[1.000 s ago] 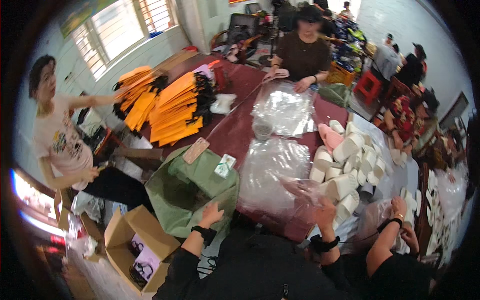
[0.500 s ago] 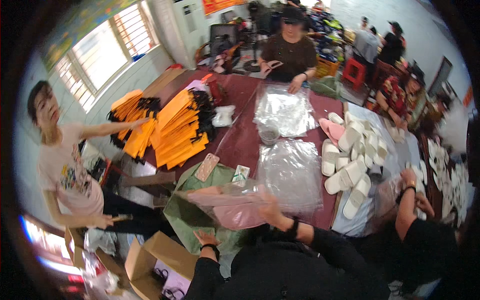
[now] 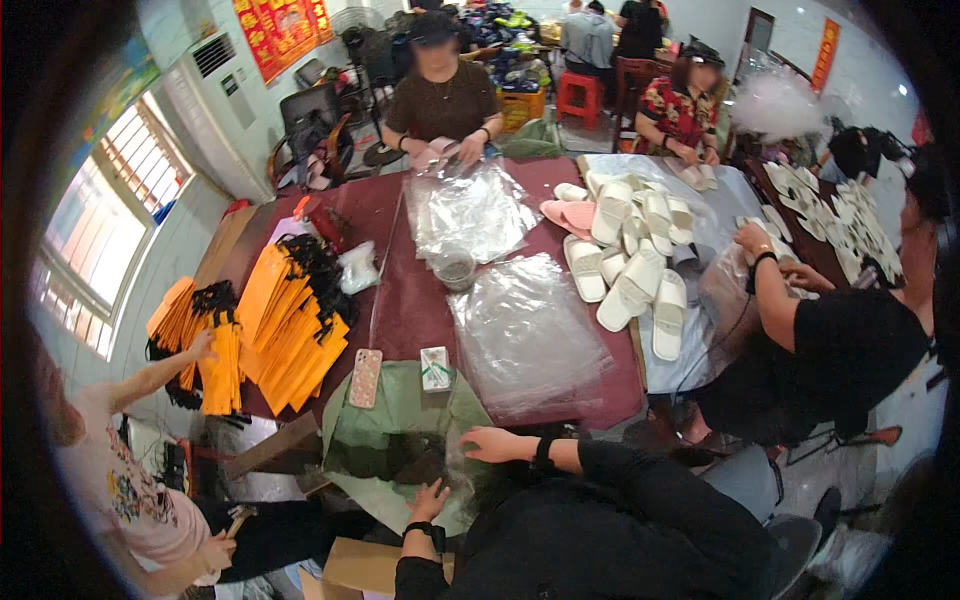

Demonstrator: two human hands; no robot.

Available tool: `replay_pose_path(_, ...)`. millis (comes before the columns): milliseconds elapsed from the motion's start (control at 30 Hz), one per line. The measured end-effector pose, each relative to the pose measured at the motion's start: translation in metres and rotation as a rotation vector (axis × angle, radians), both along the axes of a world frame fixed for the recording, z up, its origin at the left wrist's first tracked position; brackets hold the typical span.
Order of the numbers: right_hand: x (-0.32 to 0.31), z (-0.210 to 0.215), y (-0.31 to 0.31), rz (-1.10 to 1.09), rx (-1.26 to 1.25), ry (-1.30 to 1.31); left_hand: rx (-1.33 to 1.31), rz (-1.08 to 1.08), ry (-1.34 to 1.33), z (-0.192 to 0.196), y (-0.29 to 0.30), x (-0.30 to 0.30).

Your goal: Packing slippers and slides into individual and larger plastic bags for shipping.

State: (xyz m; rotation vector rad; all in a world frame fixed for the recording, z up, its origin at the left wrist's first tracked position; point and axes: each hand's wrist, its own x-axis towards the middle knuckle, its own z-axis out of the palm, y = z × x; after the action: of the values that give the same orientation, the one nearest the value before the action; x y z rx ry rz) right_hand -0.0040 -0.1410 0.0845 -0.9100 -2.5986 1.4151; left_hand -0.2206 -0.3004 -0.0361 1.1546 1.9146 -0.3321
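Note:
A green sack (image 3: pixel 400 385) lies over the table's near edge, its dark mouth between my hands. My left hand (image 3: pixel 428 502) is at the sack's near side with fingers apart, holding nothing I can see. At the sack's right edge, my right hand (image 3: pixel 492 445) reaches over it, its fingers stretched out and empty. A phone in a patterned pink case (image 3: pixel 366 378) and a small white box with a green pattern (image 3: pixel 436 369) rest on the sack's far part. Just beyond my right hand lies a stack of clear plastic bags (image 3: pixel 530 335).
Orange drawstring bags (image 3: pixel 295 330) pile at the left, where a co-worker's hand rests. White slippers (image 3: pixel 640 280) and pink slippers (image 3: pixel 568 216) heap at the right. A second stack of clear bags (image 3: pixel 465 215) holds a grey cup (image 3: pixel 454 268) nearby. A cardboard box (image 3: pixel 365 565) stands below.
The clear-bagged pink slippers that were in my right hand have gone from sight around the sack. My right hand has come lower and let go. My view has swung right.

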Motion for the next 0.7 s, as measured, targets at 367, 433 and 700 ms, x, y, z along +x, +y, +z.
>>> replay_pose_path(367, 0.149, -0.032, 0.043, -0.343, -0.032, -0.089, 0.444, -0.13, -0.392, 0.067, 0.107, 0.051)
replay_pose_path(433, 0.165, -0.018, 0.054, -0.394, -0.057, -0.075, 0.484, -0.148, -0.437, 0.077, 0.13, 0.062)
replay_pose_path(700, 0.234, -0.021, 0.102, -0.532, -0.096, -0.051, 0.684, -0.33, -0.46, 0.108, 0.207, 0.145)
